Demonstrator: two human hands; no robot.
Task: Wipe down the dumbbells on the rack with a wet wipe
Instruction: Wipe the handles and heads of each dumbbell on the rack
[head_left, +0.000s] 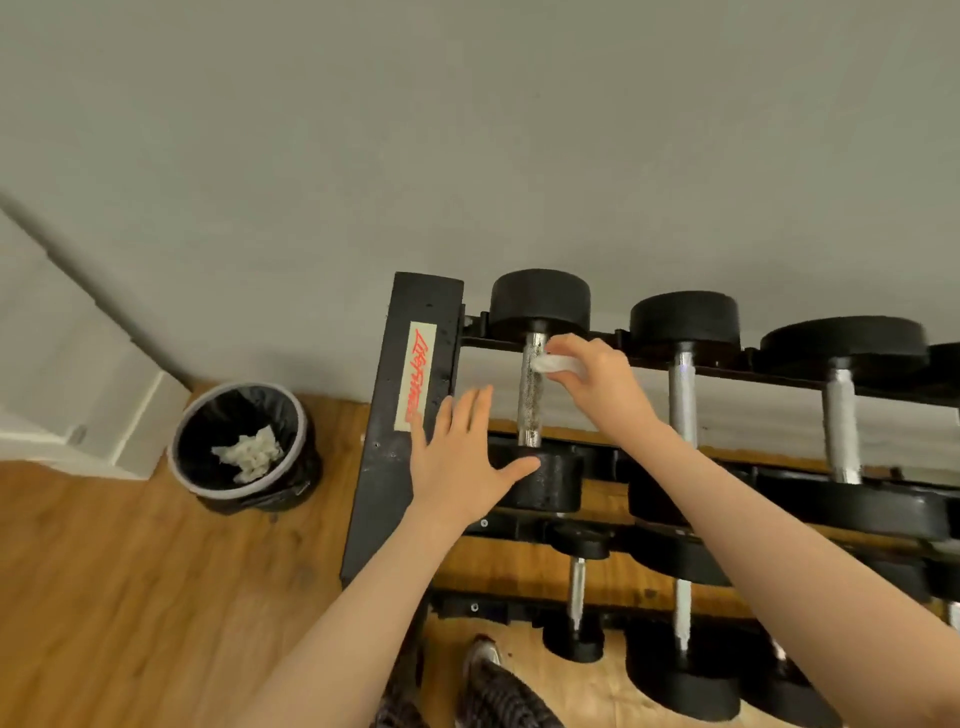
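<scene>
Black dumbbell rack (400, 415) with a red-lettered label stands on the wood floor (130, 597), against the wall. Top tier holds a row of black-headed dumbbells (535, 395), chrome handles across the rails. Lower tier holds more. Bin (239, 447) with crumpled wipes stands on the floor left of rack.
</scene>
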